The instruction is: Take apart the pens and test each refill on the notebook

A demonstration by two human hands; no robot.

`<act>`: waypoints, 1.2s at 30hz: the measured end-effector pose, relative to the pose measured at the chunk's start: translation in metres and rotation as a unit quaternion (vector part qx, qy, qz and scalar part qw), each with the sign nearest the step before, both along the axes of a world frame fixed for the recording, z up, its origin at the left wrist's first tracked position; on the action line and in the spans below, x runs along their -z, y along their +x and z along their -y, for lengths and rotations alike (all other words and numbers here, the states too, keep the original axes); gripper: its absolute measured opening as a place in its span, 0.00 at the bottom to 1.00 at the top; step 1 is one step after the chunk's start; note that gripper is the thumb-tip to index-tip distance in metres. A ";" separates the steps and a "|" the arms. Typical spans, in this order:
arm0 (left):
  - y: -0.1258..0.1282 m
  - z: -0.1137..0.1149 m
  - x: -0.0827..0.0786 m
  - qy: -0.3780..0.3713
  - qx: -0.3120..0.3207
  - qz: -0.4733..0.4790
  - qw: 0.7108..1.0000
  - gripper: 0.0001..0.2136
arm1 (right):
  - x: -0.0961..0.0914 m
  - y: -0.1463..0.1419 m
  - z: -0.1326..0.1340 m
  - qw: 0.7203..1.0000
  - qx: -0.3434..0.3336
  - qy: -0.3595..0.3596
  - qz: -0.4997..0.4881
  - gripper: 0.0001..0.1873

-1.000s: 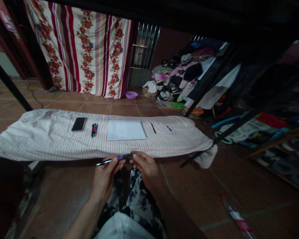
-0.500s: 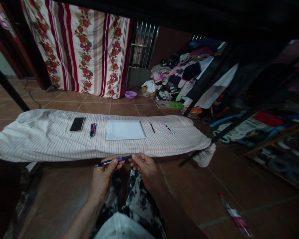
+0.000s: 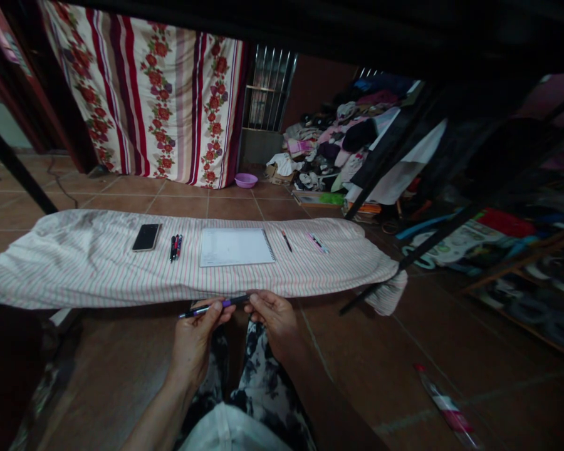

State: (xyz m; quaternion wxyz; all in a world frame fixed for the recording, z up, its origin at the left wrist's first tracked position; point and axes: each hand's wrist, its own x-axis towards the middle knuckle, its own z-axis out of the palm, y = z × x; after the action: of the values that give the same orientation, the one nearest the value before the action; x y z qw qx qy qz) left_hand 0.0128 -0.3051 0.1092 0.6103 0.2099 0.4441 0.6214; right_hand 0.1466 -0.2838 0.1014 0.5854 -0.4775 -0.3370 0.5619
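Both hands hold one purple and black pen [image 3: 215, 305] level, just in front of the near edge of a striped cloth-covered board [image 3: 75, 269]. My left hand [image 3: 198, 341] pinches the pen's middle. My right hand [image 3: 273, 318] pinches its right end. On the board lie a white spiral notebook [image 3: 235, 247], a black phone [image 3: 146, 237], a small bunch of pens [image 3: 175, 245], a single dark pen [image 3: 287, 241] and two light pens [image 3: 318, 242].
A floral striped curtain [image 3: 160, 100] hangs at the back. A pink bowl [image 3: 246, 180] sits on the tiled floor beside a heap of clothes [image 3: 338, 144]. Dark metal bars [image 3: 404, 163] slant at right above cluttered shelves. A tube [image 3: 444, 404] lies on the floor at right.
The view has shifted slightly. Both hands keep their hold on the pen in nearly the same place.
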 end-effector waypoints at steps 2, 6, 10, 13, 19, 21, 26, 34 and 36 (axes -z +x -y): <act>0.000 0.000 0.001 0.008 0.003 -0.009 1.000 0.13 | 0.000 0.000 0.000 1.000 -0.001 -0.001 0.005 0.18; 0.002 0.000 0.002 0.017 0.006 -0.027 0.999 0.13 | 0.000 0.001 0.001 1.000 0.005 -0.006 0.020 0.19; 0.002 0.001 0.000 0.020 0.006 -0.038 0.999 0.13 | -0.001 0.001 0.002 1.000 0.011 -0.014 0.021 0.19; 0.002 0.002 -0.001 0.023 0.006 -0.038 0.999 0.13 | -0.002 0.002 0.002 1.000 0.000 -0.018 0.013 0.18; 0.002 0.003 -0.002 0.013 0.002 -0.014 1.000 0.13 | -0.005 0.002 0.004 0.999 -0.024 -0.008 -0.022 0.18; 0.002 0.003 -0.002 0.009 -0.002 -0.014 1.000 0.13 | -0.005 0.001 0.005 0.999 -0.026 -0.005 -0.027 0.17; 0.002 0.003 0.000 0.024 0.001 -0.033 0.999 0.12 | -0.003 0.002 0.004 1.000 -0.021 -0.006 -0.016 0.17; 0.009 0.005 -0.001 0.026 -0.006 -0.022 0.999 0.13 | 0.000 -0.004 0.007 0.992 -0.025 -0.030 -0.117 0.17; 0.012 0.005 -0.002 0.019 -0.006 -0.014 1.000 0.13 | 0.002 -0.007 0.007 0.987 -0.038 -0.037 -0.154 0.16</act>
State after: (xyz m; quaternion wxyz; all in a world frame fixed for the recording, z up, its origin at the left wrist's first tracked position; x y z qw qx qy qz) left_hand 0.0251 -0.3103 0.1111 0.5957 0.2277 0.4419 0.6308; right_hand 0.1398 -0.2913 0.0998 0.5901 -0.3939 -0.2398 0.6626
